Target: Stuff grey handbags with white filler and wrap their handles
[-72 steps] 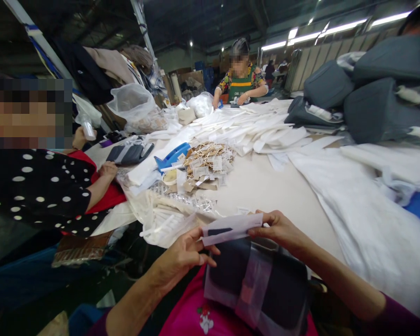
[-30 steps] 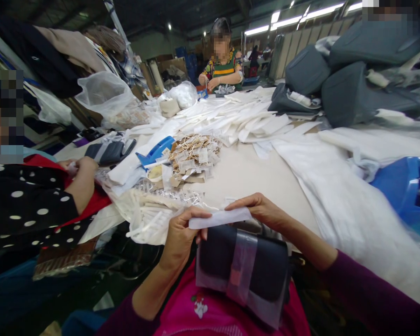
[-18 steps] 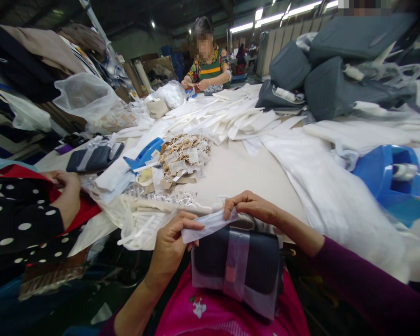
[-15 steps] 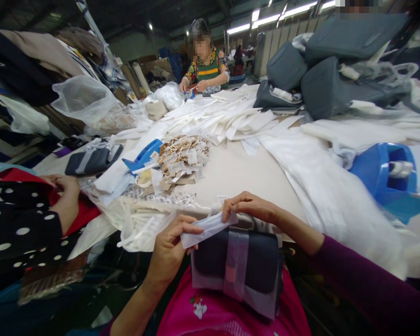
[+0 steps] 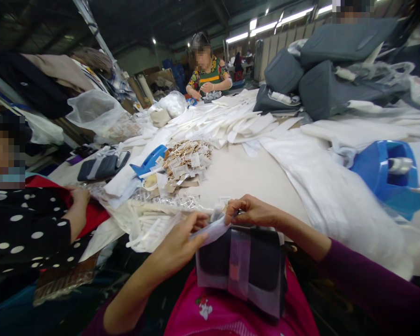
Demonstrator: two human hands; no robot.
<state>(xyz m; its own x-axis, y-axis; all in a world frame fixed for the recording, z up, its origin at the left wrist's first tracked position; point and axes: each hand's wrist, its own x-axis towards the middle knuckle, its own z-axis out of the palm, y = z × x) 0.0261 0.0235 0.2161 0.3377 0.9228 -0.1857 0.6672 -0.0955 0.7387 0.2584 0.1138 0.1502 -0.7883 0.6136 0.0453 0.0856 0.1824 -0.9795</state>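
Blue plastic piece (image 5: 150, 163), tag pile (image 5: 188, 163) on surface (image 5: 255, 172). Left hand (image 5: 186, 237) half-curled at translucent strip (image 5: 215, 230), grip unclear. Strip overlaps dark bag (image 5: 260, 256), upper left. Right hand (image 5: 250, 212) pinches strip's end. Far right: blue holder (image 5: 375, 161).

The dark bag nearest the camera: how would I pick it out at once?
Find the pale table, then the bright pink garment below its near edge. The dark bag sits against that pink, a translucent band across its middle. Unlike the banded dark case farther left, its band shows an orange-pink patch.
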